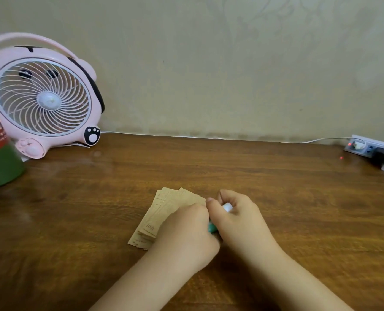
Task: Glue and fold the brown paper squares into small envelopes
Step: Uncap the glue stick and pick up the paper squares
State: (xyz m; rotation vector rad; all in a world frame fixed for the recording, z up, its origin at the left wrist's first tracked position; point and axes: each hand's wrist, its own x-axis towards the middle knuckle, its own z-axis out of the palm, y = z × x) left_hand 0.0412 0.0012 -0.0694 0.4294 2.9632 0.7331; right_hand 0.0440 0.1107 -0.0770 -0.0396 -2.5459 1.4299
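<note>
Wooden desk (276, 187) against a beige wall. Stack of brown paper squares (164, 212), at 6 o'clock, lies under the left hand (186, 232), its grip unclear. Right hand (236, 218) curls around a glue stick (227, 207). Judged step: readying glue; next, uncap and apply.

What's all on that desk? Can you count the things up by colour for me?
Pink: 1, the fan
Green: 2, the container and the glue stick
Brown: 1, the stack of paper squares
White: 1, the power strip
Total: 5
</note>
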